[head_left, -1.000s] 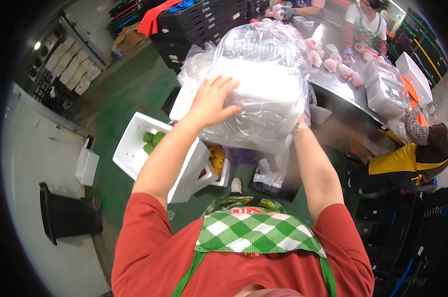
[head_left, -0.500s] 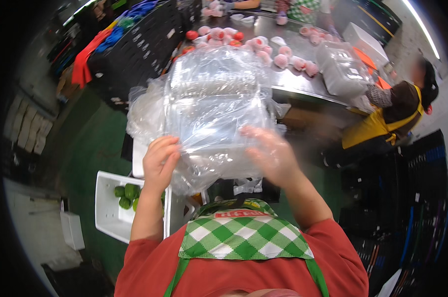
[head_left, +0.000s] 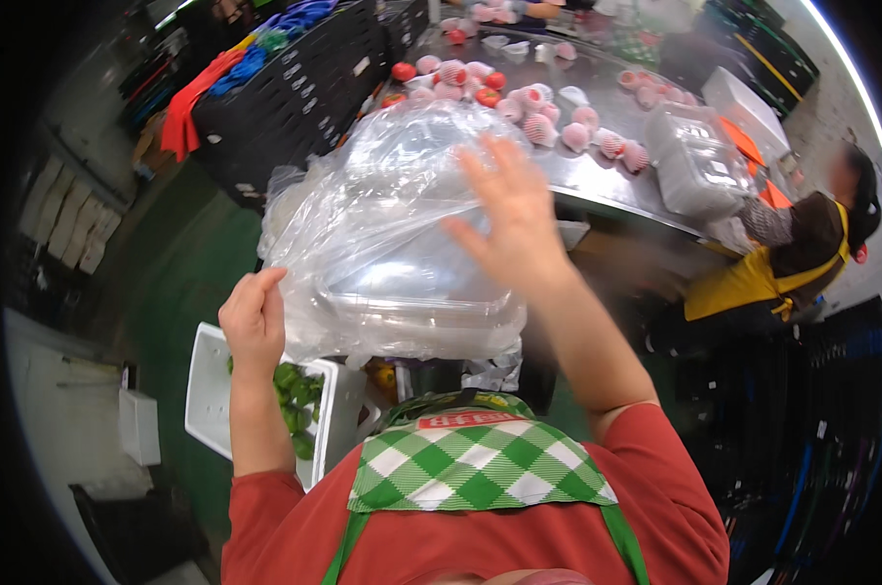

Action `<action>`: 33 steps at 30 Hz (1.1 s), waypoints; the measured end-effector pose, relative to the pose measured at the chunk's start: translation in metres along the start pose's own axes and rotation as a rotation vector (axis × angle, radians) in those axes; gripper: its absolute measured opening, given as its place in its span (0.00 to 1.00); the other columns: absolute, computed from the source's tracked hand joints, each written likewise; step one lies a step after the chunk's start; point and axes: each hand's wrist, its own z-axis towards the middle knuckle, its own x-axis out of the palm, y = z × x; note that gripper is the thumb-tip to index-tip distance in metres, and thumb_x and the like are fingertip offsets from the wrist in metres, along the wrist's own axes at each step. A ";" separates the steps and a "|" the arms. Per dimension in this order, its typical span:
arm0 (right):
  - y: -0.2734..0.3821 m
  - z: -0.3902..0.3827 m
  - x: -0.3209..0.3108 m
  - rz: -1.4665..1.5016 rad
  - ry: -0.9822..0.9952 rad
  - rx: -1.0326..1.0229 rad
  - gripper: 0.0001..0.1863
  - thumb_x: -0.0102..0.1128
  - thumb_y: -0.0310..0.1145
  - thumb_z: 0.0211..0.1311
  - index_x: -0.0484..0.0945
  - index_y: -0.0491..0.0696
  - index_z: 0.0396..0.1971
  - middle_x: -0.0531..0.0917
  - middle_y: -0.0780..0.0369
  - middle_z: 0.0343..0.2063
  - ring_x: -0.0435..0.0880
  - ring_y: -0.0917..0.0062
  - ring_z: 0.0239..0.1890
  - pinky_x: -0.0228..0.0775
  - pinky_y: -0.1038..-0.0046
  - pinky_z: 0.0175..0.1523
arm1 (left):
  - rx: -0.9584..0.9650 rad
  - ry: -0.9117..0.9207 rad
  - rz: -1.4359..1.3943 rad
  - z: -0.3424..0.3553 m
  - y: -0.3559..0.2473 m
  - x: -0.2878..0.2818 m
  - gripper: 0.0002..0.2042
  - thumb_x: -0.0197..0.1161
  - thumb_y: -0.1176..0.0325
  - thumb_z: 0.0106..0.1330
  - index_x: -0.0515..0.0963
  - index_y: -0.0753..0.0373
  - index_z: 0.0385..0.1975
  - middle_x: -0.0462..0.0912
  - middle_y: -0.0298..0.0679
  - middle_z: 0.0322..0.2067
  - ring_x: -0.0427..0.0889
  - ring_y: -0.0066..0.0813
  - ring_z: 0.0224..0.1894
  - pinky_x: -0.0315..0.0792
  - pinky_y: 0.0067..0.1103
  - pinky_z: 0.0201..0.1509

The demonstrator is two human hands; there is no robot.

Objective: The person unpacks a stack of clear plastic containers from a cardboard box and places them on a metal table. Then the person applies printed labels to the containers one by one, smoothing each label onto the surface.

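Observation:
A large clear plastic bag (head_left: 353,244) with transparent plastic containers (head_left: 411,307) inside lies in front of me, its film crumpled and shiny. My left hand (head_left: 254,322) grips the bag's left side with curled fingers, low beside the stack. Over the upper right part of the bag, my right hand (head_left: 507,214) has its fingers apart and stretched, at or just above the film; whether it touches, I cannot tell. Below the bag on the left, a white foam box (head_left: 207,380) holds green vegetables (head_left: 299,400) that look like peppers, partly hidden by my left arm.
A steel table (head_left: 607,195) carries several netted fruits (head_left: 577,136) and stacked clear containers (head_left: 694,156). A person in a yellow apron (head_left: 724,283) stands at the right; other workers' hands (head_left: 485,12) show at the back. Black crates (head_left: 265,122) stand back left, more (head_left: 802,409) lower right.
My right hand has moved up over the bag and spread its fingers. My left hand has shifted down and leftward with the bag's edge, and the film lies more skewed over the containers.

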 end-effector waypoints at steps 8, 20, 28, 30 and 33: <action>-0.040 -0.025 0.034 0.492 0.347 0.181 0.39 0.74 0.41 0.53 0.69 0.45 0.65 0.70 0.47 0.64 0.67 0.54 0.68 0.60 0.60 0.70 | 0.317 0.068 -0.160 -0.030 -0.086 0.058 0.23 0.76 0.56 0.52 0.81 0.56 0.47 0.80 0.41 0.50 0.79 0.43 0.51 0.70 0.39 0.58; -0.060 -0.077 0.073 0.946 -0.129 0.554 0.27 0.59 0.32 0.68 0.68 0.42 0.65 0.71 0.55 0.65 0.69 0.67 0.67 0.58 0.67 0.71 | 0.005 0.003 0.044 -0.057 0.003 0.044 0.08 0.69 0.75 0.52 0.75 0.62 0.29 0.80 0.42 0.36 0.78 0.44 0.38 0.73 0.32 0.43; -0.031 -0.199 0.067 0.862 0.147 0.674 0.22 0.46 0.28 0.72 0.66 0.38 0.63 0.76 0.55 0.57 0.75 0.70 0.59 0.63 0.71 0.66 | -0.333 -0.155 -0.098 -0.072 0.013 0.044 0.08 0.62 0.80 0.59 0.69 0.66 0.22 0.80 0.46 0.37 0.79 0.38 0.36 0.73 0.26 0.42; -0.028 -0.206 0.065 0.793 0.173 0.599 0.21 0.48 0.27 0.70 0.68 0.38 0.61 0.77 0.55 0.56 0.76 0.69 0.58 0.64 0.71 0.65 | -0.373 -0.146 -0.012 -0.081 0.019 0.040 0.07 0.63 0.79 0.60 0.70 0.65 0.25 0.80 0.47 0.41 0.79 0.40 0.42 0.72 0.28 0.48; -0.039 -0.222 0.062 0.721 0.259 0.491 0.23 0.53 0.29 0.65 0.71 0.38 0.59 0.79 0.52 0.53 0.78 0.62 0.55 0.67 0.67 0.62 | -0.339 -0.206 -0.008 -0.096 0.016 0.037 0.10 0.67 0.74 0.60 0.73 0.63 0.38 0.76 0.48 0.50 0.76 0.45 0.53 0.68 0.32 0.59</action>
